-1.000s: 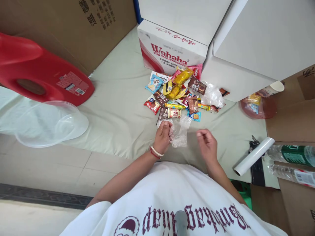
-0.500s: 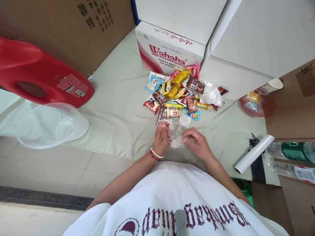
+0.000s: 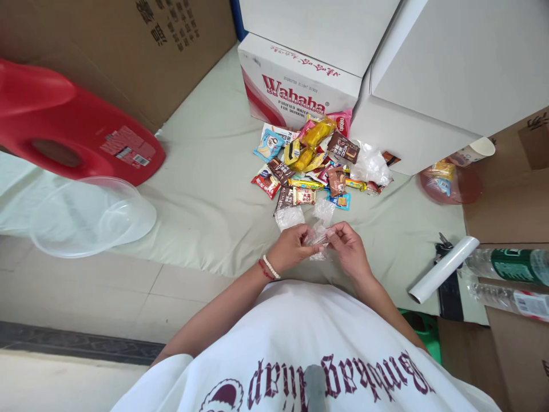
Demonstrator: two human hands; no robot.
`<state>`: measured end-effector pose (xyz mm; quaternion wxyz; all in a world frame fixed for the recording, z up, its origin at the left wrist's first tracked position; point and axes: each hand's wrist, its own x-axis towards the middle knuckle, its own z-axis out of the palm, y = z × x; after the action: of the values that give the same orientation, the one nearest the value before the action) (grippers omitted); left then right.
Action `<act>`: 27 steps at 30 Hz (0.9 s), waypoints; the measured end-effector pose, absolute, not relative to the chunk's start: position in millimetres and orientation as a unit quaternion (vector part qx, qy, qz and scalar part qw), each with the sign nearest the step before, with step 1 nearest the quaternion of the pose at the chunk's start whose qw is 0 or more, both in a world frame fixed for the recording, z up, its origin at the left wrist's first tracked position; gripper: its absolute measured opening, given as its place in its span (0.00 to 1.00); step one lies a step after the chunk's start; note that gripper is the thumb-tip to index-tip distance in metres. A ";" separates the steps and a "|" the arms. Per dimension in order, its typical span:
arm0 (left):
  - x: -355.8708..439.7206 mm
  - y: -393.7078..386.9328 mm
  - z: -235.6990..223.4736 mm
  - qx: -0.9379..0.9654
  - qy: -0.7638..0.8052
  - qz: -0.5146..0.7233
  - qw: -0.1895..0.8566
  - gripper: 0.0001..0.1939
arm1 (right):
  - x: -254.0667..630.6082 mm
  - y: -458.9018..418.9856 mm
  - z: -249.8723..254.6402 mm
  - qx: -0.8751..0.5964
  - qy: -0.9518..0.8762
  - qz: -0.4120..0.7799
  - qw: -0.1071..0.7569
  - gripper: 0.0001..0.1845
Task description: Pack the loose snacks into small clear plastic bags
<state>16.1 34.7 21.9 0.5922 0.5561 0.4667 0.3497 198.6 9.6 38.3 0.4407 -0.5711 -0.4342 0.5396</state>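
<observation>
Between my two hands is a crumpled clear plastic bag point(image 3: 318, 233), close to the front edge of the cloth-covered surface. My left hand point(image 3: 295, 247), with beaded bracelets at the wrist, pinches the bag from the left. The fingers of my right hand point(image 3: 346, 245) are closed on its right side. Just beyond lie a folded piece of clear plastic point(image 3: 290, 217) and another clear plastic piece point(image 3: 325, 209). Behind these is a pile of wrapped snacks point(image 3: 309, 157), with a crumpled clear bag point(image 3: 372, 165) at its right side.
A white Wahaha carton point(image 3: 295, 86) stands behind the snacks. At left are a red jug point(image 3: 86, 131) and a clear plastic basin point(image 3: 98, 217). To the right lie a white roll point(image 3: 444, 269), plastic bottles point(image 3: 510, 264) and a reddish bowl point(image 3: 463, 186).
My hands have come together on the plastic bag; the right hand's fingers have closed on it. My left hand has moved right, uncovering the folded plastic piece.
</observation>
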 end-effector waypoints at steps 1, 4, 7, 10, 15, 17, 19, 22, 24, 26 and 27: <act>14.8 35.8 23.7 0.569 0.473 0.340 0.581 0.18 | 198.8 8.0 38.8 -0.581 -0.450 0.522 0.433 0.16; 9.4 38.3 25.3 0.553 0.474 0.344 0.593 0.21 | 201.1 3.7 40.5 -0.597 -0.482 0.491 0.412 0.14; 3.0 38.4 22.4 0.463 0.472 0.362 0.658 0.23 | 208.1 2.4 43.8 -0.598 -0.480 0.473 0.434 0.14; 0.4 37.5 20.5 0.368 0.506 0.446 0.640 0.23 | 217.0 2.8 48.2 -0.600 -0.476 0.442 0.466 0.15; 9.3 41.3 27.0 0.140 0.457 0.555 0.681 0.22 | 216.2 0.9 46.3 -0.599 -0.442 0.463 0.481 0.15; 14.3 45.5 30.9 0.065 0.442 0.560 0.698 0.21 | 209.4 -1.5 41.3 -0.588 -0.408 0.506 0.481 0.16; 17.9 50.2 34.7 0.037 0.444 0.564 0.695 0.20 | 202.6 -4.9 36.2 -0.573 -0.359 0.546 0.496 0.14; 20.0 54.4 40.3 0.058 0.458 0.583 0.668 0.22 | 198.4 -11.2 32.3 -0.539 -0.294 0.611 0.500 0.12; 20.3 52.5 43.7 0.107 0.460 0.610 0.636 0.24 | 200.3 -14.2 33.3 -0.506 -0.300 0.647 0.485 0.13; 21.0 46.4 45.2 0.167 0.444 0.620 0.625 0.24 | 203.0 -13.7 36.3 -0.481 -0.343 0.655 0.471 0.17; 21.5 42.1 44.9 0.202 0.429 0.613 0.632 0.22 | 203.7 -11.3 37.8 -0.482 -0.372 0.646 0.461 0.20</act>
<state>21.5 42.1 44.9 0.6318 0.2024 0.4292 0.6130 203.7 -11.3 37.8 0.4606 -0.4818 -0.3724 0.6458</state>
